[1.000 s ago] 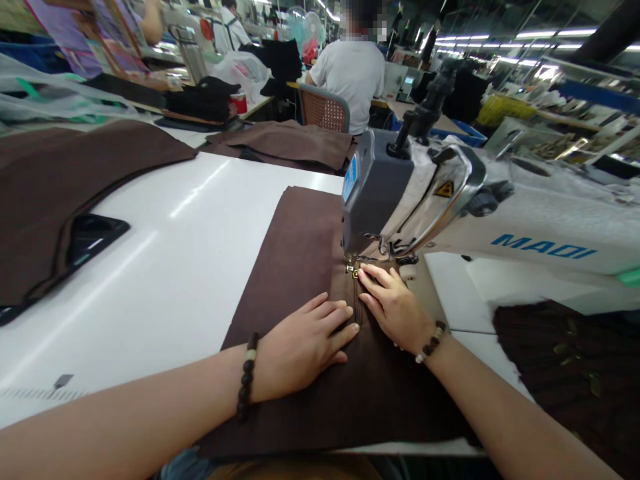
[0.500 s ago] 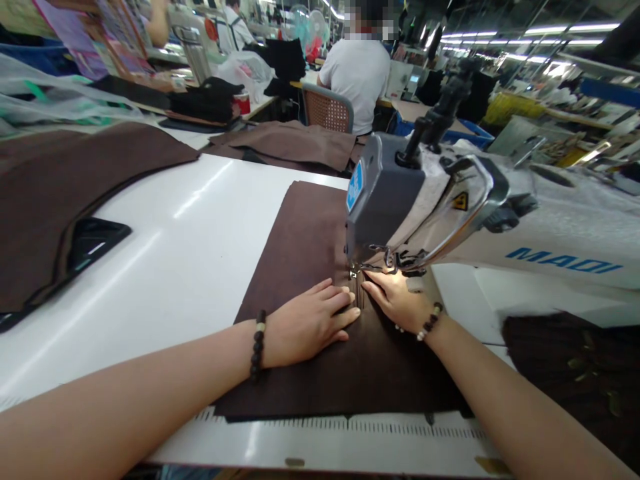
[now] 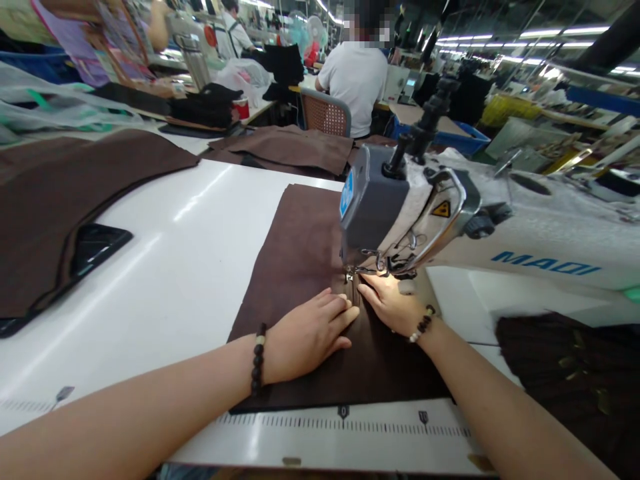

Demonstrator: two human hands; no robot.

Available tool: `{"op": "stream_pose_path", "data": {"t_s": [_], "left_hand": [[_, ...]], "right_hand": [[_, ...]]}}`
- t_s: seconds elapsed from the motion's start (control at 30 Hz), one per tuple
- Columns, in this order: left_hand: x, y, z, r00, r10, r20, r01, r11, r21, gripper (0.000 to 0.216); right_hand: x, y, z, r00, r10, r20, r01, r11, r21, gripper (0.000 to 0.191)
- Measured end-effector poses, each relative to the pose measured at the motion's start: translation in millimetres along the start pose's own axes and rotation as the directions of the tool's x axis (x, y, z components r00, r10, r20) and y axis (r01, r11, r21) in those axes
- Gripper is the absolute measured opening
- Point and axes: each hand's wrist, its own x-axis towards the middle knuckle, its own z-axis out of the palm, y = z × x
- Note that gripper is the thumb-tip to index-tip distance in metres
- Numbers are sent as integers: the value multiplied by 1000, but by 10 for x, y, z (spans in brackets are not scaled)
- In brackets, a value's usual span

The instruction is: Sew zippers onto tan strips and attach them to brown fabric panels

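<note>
A dark brown fabric panel lies flat on the white table, under the presser foot of a sewing machine. A narrow strip, perhaps a zipper, runs toward the foot. My left hand rests flat on the panel just left of this strip, fingers stretched out. To its right, my right hand lies on the cloth with fingers extended, the fingertips close beside the foot in the lamp's light. Both palms face down, and neither hand grips anything visible.
Brown fabric pieces lie at the left over a black tray-like thing. More brown cloth sits at the far edge. Dark gathered fabric is at the right. A ruler scale marks the front edge. A seated person works ahead.
The panel has slid slightly away from me under the foot, and its near edge exposes more of the ruler. My hands stay on the cloth; the view has shifted slightly.
</note>
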Motion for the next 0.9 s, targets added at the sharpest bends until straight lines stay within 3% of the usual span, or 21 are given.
{"op": "stream_pose_path", "data": {"t_s": [0.43, 0.9], "left_hand": [[32, -47, 10, 1000, 8, -11, -8, 1000, 13, 34], [180, -245, -30, 999, 14, -38, -13, 999, 31, 29]], "right_hand": [[8, 14, 18, 999, 1, 50, 2, 999, -54, 35], [198, 366, 308, 986, -39, 162, 68, 982, -175, 34]]}}
